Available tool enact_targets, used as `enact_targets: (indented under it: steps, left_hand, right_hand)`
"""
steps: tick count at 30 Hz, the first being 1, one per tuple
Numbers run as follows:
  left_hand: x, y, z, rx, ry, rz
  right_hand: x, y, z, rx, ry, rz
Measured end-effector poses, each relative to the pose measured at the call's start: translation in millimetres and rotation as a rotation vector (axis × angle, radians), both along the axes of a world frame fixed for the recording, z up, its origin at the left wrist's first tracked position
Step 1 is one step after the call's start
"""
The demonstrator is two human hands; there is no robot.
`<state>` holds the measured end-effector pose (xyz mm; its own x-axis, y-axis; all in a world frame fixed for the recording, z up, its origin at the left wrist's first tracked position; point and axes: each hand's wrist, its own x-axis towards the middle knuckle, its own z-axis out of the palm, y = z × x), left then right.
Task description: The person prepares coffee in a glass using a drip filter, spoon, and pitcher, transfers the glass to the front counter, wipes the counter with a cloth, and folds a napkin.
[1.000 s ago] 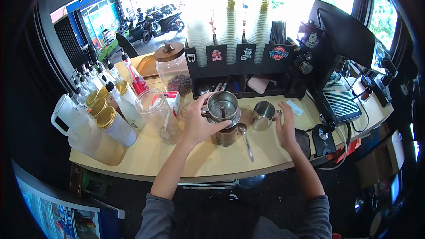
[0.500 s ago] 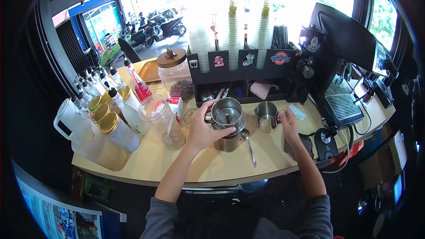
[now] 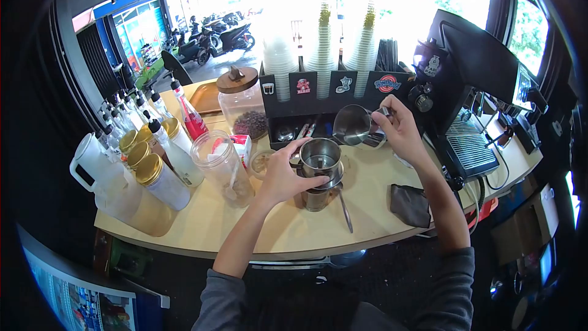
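Filter on the cup, pitcher up, both hands busy lol

So my left hand (image 3: 283, 175) has thumb and fingers wrapped round the metal filter (image 3: 321, 154), which is already sitting upright on the cup (image 3: 316, 200), and my right hand (image 3: 397, 125) is clenched on the handle of the pitcher (image 3: 351, 126), tipped and off the counter (image 3: 275, 233) but not over the filter. No stream showing from it, so no pour done as far as I can see; can't tell how full anything is. Spoon (image 3: 346, 211) lies just beside the cup.
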<state>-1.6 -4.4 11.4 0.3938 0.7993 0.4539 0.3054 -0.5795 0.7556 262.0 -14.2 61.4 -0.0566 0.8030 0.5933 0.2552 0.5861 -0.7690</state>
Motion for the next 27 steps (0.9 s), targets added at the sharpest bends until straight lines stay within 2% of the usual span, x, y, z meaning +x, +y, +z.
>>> enact_targets:
  steps: [4,11,13,27]
  left_hand:
    - [-1.1,4.1,-0.2,-0.005,0.015,-0.042]
    - [-1.2,0.5,4.0,-0.005,0.031,-0.044]
    - [-1.0,-0.6,4.8,-0.009,0.025,-0.053]
    - [0.0,-3.2,1.1,0.024,0.001,-0.049]
  right_hand:
    - [-4.3,4.9,11.5,0.072,-0.204,-0.078]
    - [-17.7,-1.7,25.9,0.049,-0.295,-0.106]
    - [-20.3,-3.6,29.4,0.149,-0.378,-0.125]
    - [-29.7,-10.6,41.2,0.149,-0.49,-0.078]
